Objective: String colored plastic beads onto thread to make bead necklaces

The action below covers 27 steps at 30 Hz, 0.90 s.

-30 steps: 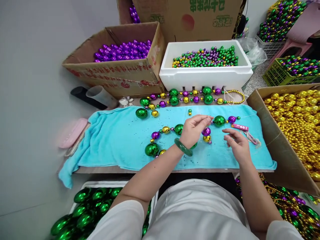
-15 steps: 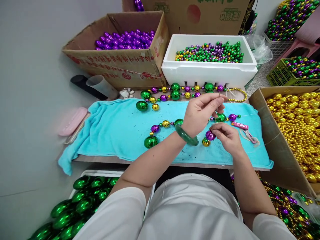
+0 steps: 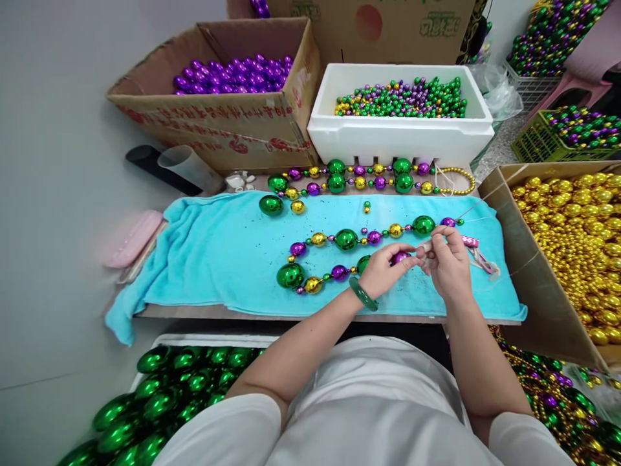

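Observation:
A half-strung strand of green, purple and gold beads [image 3: 346,239] lies in a loop on the turquoise towel [image 3: 223,252]. My left hand [image 3: 385,272], with a green bangle on its wrist, pinches a purple bead [image 3: 400,257] at the strand's near end. Right beside it, my right hand [image 3: 449,262] is closed in a pinch on the thin thread [image 3: 478,204], which runs up and to the right from my fingers. The fingertips of both hands nearly touch. A finished strand [image 3: 359,181] lies along the towel's far edge.
At the back stand a cardboard box of purple beads [image 3: 233,74] and a white foam box of small mixed beads [image 3: 339,139]. A box of gold beads [image 3: 572,239] is on the right, a tray of green beads [image 3: 160,401] below left. A pink tool [image 3: 469,241] lies by my right hand.
My left hand has come down from above the strand to the towel. Both hands now meet at the purple bead, and more beads lie strung out along the towel.

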Each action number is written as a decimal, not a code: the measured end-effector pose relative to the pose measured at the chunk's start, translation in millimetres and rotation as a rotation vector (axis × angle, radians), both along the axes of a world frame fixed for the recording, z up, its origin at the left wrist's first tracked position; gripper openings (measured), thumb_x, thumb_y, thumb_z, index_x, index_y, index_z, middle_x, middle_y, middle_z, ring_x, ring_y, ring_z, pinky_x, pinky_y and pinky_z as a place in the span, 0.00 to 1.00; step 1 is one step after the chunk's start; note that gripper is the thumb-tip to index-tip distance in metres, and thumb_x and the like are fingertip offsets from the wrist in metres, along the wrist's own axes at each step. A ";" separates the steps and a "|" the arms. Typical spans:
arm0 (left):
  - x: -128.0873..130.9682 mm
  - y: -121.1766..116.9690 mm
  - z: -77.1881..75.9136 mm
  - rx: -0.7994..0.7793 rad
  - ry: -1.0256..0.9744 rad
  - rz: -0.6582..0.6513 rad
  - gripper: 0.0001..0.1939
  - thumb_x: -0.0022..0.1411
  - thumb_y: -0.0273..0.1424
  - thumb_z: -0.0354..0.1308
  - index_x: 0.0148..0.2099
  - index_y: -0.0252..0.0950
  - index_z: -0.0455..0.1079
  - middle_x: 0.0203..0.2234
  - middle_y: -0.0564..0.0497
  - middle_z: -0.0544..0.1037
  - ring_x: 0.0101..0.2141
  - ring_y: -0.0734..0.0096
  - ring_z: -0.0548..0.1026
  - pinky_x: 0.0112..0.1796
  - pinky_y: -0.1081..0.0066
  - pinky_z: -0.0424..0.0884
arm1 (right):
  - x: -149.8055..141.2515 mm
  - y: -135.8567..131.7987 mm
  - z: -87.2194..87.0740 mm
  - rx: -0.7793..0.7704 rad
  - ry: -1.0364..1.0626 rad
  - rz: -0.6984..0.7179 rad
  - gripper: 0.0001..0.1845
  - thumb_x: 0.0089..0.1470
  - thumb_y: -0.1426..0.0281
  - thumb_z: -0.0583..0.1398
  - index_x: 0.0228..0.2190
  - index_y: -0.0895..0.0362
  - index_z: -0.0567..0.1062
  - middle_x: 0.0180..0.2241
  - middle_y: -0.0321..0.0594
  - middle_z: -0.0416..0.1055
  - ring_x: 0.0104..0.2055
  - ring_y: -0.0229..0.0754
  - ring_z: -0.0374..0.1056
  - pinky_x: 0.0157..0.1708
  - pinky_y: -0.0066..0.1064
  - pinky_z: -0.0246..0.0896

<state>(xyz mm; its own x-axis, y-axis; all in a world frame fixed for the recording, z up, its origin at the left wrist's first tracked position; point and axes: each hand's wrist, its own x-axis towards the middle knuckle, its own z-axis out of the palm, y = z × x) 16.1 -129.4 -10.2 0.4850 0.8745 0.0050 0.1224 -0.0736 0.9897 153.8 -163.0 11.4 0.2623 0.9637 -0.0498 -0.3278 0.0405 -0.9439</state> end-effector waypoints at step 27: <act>-218.3 -3.9 -27.5 0.864 1.187 0.062 0.15 0.62 0.32 0.49 0.48 0.45 0.72 0.45 0.46 0.76 0.45 0.56 0.72 0.53 0.49 0.54 | 75.8 -17.3 17.5 0.094 0.016 -0.391 0.08 0.43 0.68 0.66 0.26 0.58 0.73 0.16 0.31 0.62 0.18 0.32 0.59 0.14 0.24 0.50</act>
